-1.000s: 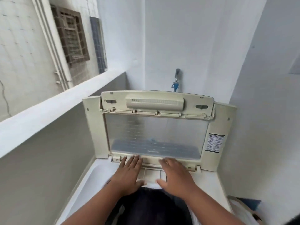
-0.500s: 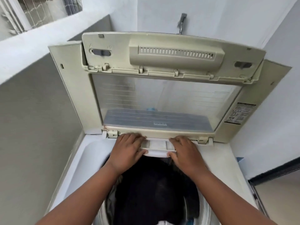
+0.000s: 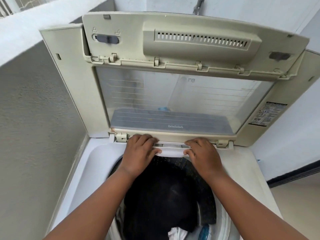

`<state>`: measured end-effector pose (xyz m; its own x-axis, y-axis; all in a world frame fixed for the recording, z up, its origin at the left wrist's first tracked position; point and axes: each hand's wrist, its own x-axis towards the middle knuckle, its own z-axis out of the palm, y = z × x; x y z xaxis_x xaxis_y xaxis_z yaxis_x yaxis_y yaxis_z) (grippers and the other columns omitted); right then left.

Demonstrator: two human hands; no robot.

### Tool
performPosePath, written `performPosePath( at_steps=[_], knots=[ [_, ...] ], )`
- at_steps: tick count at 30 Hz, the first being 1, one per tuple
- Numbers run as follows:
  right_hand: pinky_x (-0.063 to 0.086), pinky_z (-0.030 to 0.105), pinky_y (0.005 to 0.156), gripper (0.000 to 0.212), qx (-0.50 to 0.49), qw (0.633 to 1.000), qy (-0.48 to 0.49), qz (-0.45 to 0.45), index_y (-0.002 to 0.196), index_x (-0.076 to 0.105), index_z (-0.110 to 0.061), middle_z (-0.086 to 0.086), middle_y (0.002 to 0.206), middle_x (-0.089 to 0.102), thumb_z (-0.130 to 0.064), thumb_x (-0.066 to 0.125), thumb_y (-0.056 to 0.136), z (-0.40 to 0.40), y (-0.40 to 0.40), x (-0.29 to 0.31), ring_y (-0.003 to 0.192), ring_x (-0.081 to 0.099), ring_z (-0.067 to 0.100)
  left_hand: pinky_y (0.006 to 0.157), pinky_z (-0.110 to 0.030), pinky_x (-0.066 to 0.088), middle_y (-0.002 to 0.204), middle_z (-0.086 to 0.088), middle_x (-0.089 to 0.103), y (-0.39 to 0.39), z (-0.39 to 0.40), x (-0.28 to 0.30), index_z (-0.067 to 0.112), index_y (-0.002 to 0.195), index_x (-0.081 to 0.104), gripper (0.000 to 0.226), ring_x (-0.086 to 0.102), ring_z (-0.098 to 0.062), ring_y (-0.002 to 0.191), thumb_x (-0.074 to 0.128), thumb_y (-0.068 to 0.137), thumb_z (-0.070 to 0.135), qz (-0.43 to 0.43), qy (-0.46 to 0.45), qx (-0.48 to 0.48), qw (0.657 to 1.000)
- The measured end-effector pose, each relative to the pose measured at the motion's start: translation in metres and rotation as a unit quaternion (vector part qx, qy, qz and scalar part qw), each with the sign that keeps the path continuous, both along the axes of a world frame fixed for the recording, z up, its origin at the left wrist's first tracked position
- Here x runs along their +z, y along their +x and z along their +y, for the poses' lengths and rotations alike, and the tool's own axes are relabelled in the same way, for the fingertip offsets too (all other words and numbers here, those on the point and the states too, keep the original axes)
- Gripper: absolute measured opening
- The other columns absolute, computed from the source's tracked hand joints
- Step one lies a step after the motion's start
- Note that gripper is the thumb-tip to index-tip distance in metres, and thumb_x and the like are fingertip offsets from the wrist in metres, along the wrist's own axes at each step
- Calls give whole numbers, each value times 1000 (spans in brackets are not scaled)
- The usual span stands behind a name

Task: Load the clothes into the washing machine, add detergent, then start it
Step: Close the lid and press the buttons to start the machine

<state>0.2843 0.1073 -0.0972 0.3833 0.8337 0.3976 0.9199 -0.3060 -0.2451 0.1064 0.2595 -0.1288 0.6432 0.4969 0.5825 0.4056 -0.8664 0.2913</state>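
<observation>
A top-loading washing machine (image 3: 242, 163) stands below me with its folding lid (image 3: 181, 97) raised upright. Dark clothes (image 3: 161, 196) fill the drum, with a white piece (image 3: 178, 233) and a blue one at the near edge. At the back rim of the opening sits a white detergent drawer (image 3: 170, 150). My left hand (image 3: 138, 153) grips its left end, fingers curled over the top and thumb on the front. My right hand (image 3: 204, 154) grips its right end the same way.
A grey wall (image 3: 34, 135) with a white ledge runs close along the left. A white wall and a dark skirting (image 3: 294, 174) are on the right. A metal tap (image 3: 199, 6) sticks out of the wall above the lid.
My head has dropped and moved closer, so the drum now fills the lower view. Both hands went from lying flat at the back rim to curling round the drawer's ends.
</observation>
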Motion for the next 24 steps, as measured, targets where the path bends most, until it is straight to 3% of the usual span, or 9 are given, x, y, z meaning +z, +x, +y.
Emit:
performPosePath(
  at_steps=[9,15,24],
  knots=[
    [52,35,71,27,4,1000,21,16,86,76,-11,4,78,67,2,82,64,2,4,-8,75,63,29,82,-25,35,94,3,69,1,-3,3,15,95,74,37,45,-16,87,59,81,46,-35,-9,-6,999],
    [50,35,66,18,18,999,31,37,75,75,-12,4,71,65,3,80,66,4,5,-9,71,60,30,80,-26,39,94,3,71,2,-5,8,15,94,75,36,57,-24,82,63,78,46,-3,-38,8,999],
    [45,32,64,20,12,998,30,48,61,69,-15,1,70,66,3,75,69,11,7,-3,70,58,30,75,-29,40,87,4,69,10,-8,9,15,85,73,28,54,-22,79,62,79,40,-3,-37,37,999]
  ],
)
